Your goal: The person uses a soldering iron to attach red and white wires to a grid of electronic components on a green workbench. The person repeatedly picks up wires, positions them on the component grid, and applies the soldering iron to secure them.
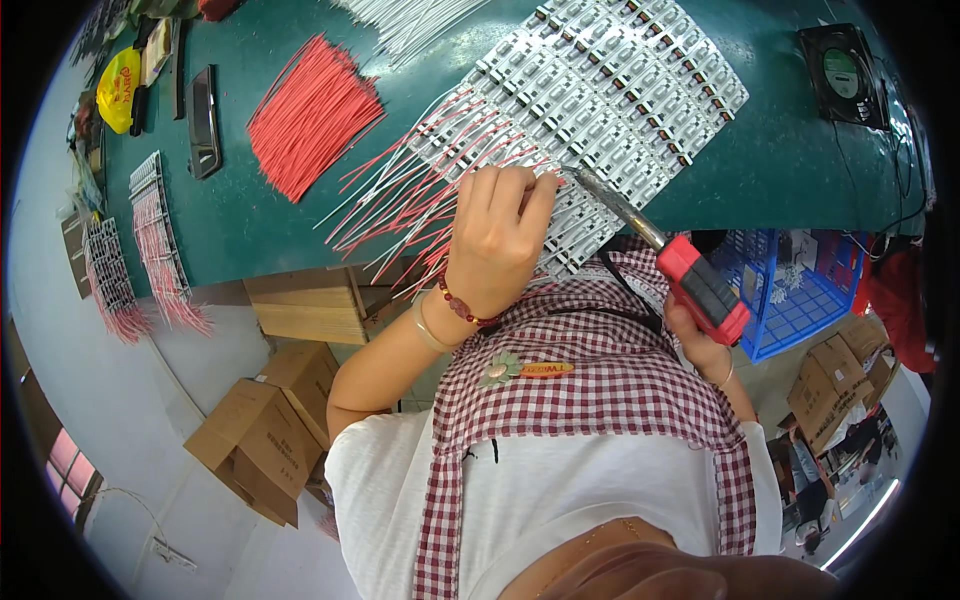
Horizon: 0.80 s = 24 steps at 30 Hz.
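Note:
A large panel of small silver-white circuit boards (pixel 610 90) lies at the table's front edge. Red and white wires (pixel 400 220) fan out from its left side. My left hand (pixel 500 235) is closed over the panel's lower part, thumb and fingers pinched on a wire whose end is mostly hidden. My right hand (pixel 697 340) is wrapped round the red and black handle of a soldering iron (pixel 705 290). Its metal shaft points up and left, and the tip is close to my left fingertips, at the boards.
A bundle of red wires (pixel 315 115) and a bundle of white wires (pixel 410 25) lie on the green table (pixel 225 240). Wired board strips (pixel 160 235) overhang its left edge. A black fan (pixel 845 75) stands at right. Below are a blue crate (pixel 755 290) and cardboard boxes (pixel 250 440).

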Motion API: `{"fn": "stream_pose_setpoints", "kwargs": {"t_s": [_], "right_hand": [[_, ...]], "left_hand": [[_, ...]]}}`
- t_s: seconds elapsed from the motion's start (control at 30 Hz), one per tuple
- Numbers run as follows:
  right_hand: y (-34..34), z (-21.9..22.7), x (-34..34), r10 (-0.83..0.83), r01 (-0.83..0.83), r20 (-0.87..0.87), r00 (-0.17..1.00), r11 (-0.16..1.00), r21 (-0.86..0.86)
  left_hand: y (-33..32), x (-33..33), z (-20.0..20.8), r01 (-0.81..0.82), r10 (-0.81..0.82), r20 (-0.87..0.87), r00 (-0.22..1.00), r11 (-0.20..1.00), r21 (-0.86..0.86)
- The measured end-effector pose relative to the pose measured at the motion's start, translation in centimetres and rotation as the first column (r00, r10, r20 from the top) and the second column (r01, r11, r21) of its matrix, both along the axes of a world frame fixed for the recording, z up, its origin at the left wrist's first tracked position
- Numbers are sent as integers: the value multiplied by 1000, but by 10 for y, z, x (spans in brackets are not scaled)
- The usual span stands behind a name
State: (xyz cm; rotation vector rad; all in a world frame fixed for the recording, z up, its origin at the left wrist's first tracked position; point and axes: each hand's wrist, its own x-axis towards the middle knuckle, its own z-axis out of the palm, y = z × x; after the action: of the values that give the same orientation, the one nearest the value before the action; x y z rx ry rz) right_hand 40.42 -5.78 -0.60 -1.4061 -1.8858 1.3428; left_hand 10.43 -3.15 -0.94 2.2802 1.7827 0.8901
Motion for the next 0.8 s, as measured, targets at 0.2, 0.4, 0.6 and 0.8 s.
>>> {"fn": "stream_pose_setpoints", "kwargs": {"t_s": [0.2, 0.4, 0.6, 0.8], "right_hand": [[-3, 2, 5, 6, -6, 22, 1000, 1000, -18], [-6, 5, 8, -71, 62, -64, 995, 989, -135], [-4, 6, 6, -51, 43, -45, 998, 987, -153], [-6, -6, 4, -24, 21, -36, 999, 997, -70]], "left_hand": [[-1, 1, 5, -32, 31, -8, 999, 998, -48], [-1, 1, 5, -35, 34, -12, 999, 998, -42], [-1, 2, 6, -43, 42, -18, 999, 998, -40], [0, 2, 5, -45, 43, -26, 999, 998, -50]]}}
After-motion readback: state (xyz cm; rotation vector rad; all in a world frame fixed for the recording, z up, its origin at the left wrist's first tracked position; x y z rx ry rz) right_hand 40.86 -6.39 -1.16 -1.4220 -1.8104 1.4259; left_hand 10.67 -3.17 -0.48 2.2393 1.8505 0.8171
